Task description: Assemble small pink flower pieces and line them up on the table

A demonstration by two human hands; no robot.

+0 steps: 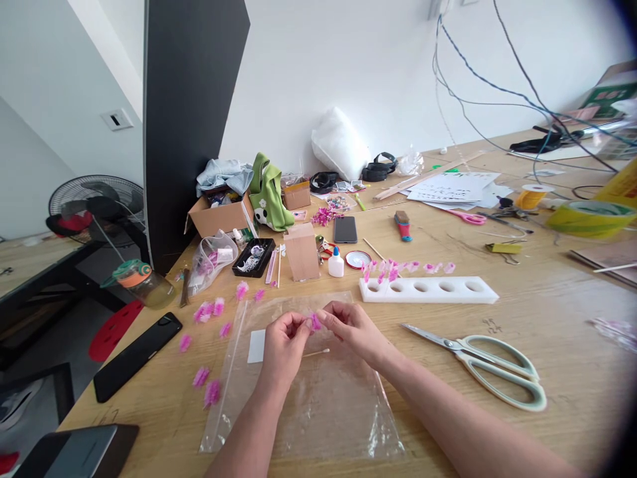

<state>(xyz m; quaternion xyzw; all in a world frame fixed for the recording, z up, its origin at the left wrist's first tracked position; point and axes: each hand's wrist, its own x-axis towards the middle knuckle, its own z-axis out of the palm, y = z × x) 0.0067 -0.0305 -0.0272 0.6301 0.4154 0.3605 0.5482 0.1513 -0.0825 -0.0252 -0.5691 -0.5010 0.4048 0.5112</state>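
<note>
Between my two hands is a small pink-purple petal piece (315,322), like part of an artificial flower. My left hand (284,340) pinches it from the left with thumb and fingertips. From the other side the fingers of my right hand (354,326) close on it too. Both hands are above a clear plastic zip bag (328,411) lying flat on the table. A cotton swab (316,352) and a white card (256,346) lie at the bag, close to my left hand. Several loose pink petal pieces (212,393) are scattered left of the bag.
Large scissors (478,362) lie at right, below a white holed rack (432,289) with pink petals along its back. A glue bottle (336,262), a cardboard piece (302,252) and a black tray (254,257) stand behind the bag. A black phone (138,356) lies near the left edge.
</note>
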